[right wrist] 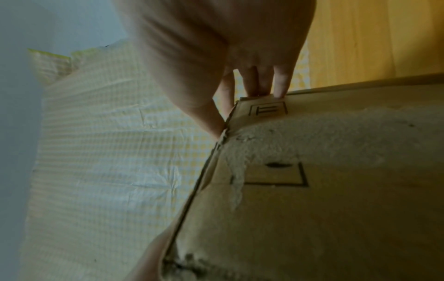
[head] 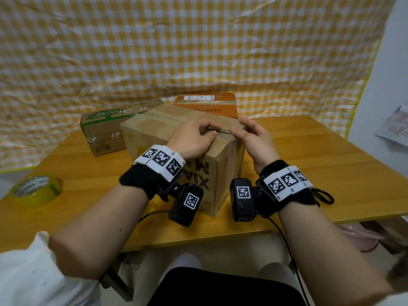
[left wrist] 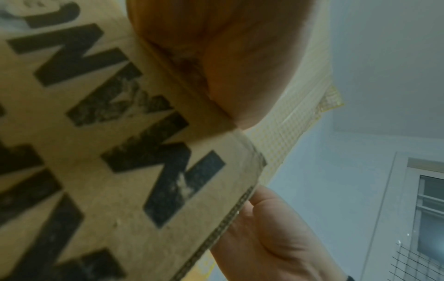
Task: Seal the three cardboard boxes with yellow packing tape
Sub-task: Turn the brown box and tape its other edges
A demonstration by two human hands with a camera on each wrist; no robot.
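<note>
With the box [head: 176, 138] standing near the table's [head: 309, 151] front edge, both hands, left [head: 189, 140] and right [head: 256, 140], pinch its top flaps closed at the near seam; next, I judge, comes fetching the tape [head: 35, 189] from the front-left corner.

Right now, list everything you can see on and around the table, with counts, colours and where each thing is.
Plain cardboard box: one, brown with black lettering, front centre of the table, flaps closed.
Green-printed cardboard box: one, brown and green, rear left.
Orange cardboard box: one, orange with a white label, rear centre.
Packing tape roll: one, yellow, left edge of the table.
Table: one, light wood.
Checked sheet: one, yellow and white, hung behind the table.
Wrist cameras: two, black, below the wrists.
Left hand: pinches the near top edge of the plain box.
Right hand: pinches the same edge.
</note>
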